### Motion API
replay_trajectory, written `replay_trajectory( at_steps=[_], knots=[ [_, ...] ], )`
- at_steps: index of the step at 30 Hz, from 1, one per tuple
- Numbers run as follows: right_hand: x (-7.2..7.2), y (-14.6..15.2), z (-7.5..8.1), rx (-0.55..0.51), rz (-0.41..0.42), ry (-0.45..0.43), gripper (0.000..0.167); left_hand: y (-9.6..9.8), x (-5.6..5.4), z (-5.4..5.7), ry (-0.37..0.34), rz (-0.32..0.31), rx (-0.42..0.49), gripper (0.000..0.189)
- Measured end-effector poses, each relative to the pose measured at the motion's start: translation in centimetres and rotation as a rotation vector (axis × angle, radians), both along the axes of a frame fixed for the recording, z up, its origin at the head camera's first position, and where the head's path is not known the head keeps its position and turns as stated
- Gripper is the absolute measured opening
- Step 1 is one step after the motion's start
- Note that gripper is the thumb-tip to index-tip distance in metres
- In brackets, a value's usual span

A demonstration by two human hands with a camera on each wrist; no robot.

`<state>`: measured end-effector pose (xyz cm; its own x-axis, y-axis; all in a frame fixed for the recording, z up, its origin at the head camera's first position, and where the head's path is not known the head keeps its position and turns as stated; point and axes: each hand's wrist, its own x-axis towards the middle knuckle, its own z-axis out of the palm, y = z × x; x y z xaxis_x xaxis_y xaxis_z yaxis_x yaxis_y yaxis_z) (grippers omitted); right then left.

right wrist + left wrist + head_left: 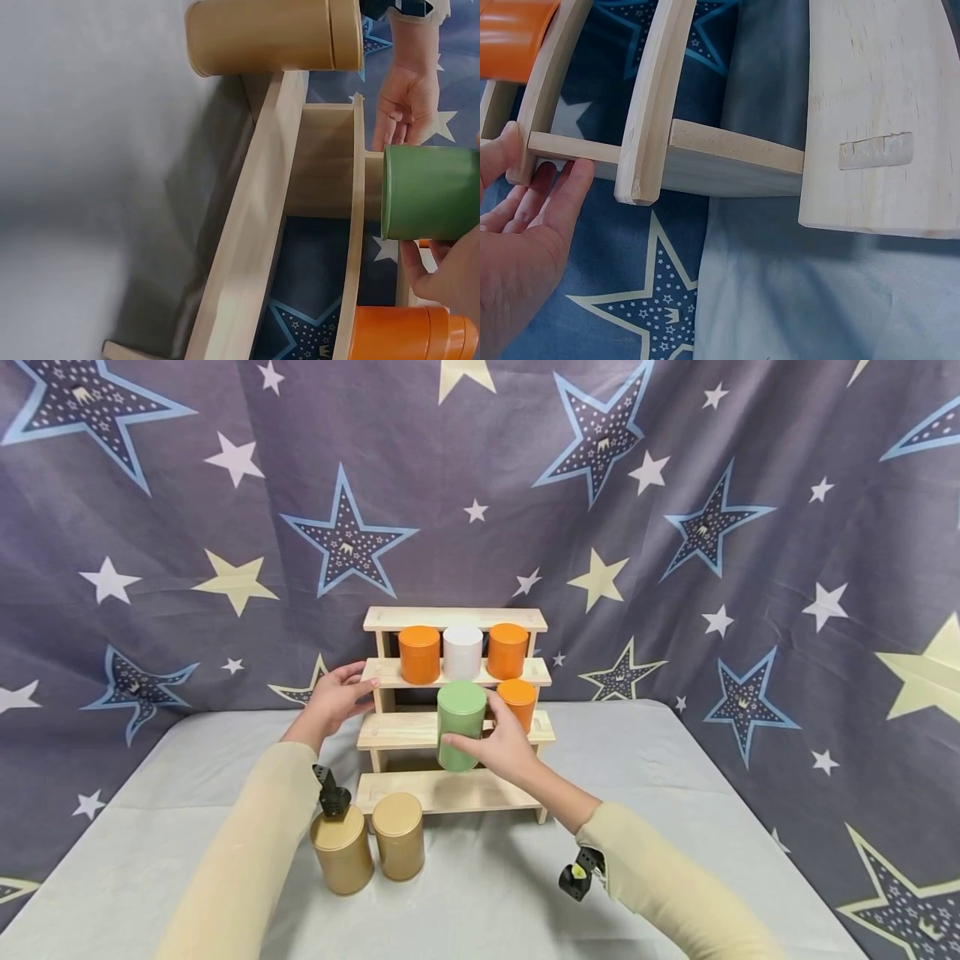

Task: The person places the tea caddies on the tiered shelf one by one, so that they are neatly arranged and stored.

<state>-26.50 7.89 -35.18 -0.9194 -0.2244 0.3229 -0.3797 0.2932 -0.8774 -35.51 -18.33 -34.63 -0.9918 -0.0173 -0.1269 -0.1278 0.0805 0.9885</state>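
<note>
My right hand point(506, 745) grips a green canister point(461, 714) upright in front of the wooden tiered shelf point(457, 792). In the right wrist view the green canister point(431, 193) lies between the thumb and fingers, which are partly cut off by the frame edge. At the shelf's left side, my left hand point(339, 697) holds the end of the second tier from the top. The left wrist view shows that thumb on the board's end point(526, 161) and the fingers beneath it. An orange canister point(519, 703) stands on the tier below, just behind my right hand.
On the second tier stand an orange canister point(419, 655), a white canister point(462, 652) and another orange canister point(507, 651). Two gold canisters point(399, 837) stand on the pale cloth point(480, 910) at the shelf's front left. A star-patterned curtain point(465, 460) hangs behind.
</note>
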Motion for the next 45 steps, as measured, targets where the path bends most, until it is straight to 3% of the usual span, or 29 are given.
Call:
replay_trajectory(
  at_steps=[17, 34, 45],
  knots=[
    [-1.5, -2.1, 0.1, 0.045, -0.12, 0.051, 0.072, -0.1, -0.1, 0.0, -0.003, -0.004, -0.007, 0.065],
    [-3.3, -3.0, -0.6, -0.004, -0.215, -0.015, 0.077, -0.1, -0.2, -0.2, -0.003, -0.001, -0.004, 0.064],
    [-3.0, -3.5, -2.2, -0.036, -0.257, 0.076, 0.08, -0.1, -0.1, -0.1, 0.0, -0.004, -0.004, 0.064]
  ],
)
